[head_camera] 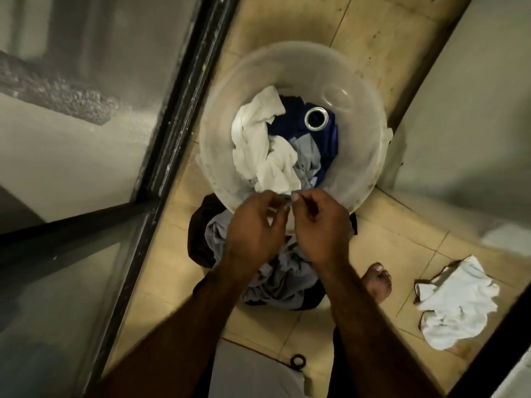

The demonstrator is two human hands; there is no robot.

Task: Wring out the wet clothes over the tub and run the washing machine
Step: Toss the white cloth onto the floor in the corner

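A clear plastic tub (365,156) stands on the tiled floor and holds white cloth (258,145), dark blue cloth (296,116) and pale grey cloth (306,156). A metal ring (317,118) shows through its bottom. My left hand (253,231) and my right hand (319,225) are close together above the tub's near rim, fingers curled, pinching a thin edge of white cloth between them. Below my hands lies a heap of grey-blue and black clothes (275,277) on the floor.
A white garment with dark trim (457,305) lies on the tiles at the right. My bare foot (377,282) stands beside the heap. A dark-framed glass door (172,116) runs along the left. A pale wall (459,110) closes the right side.
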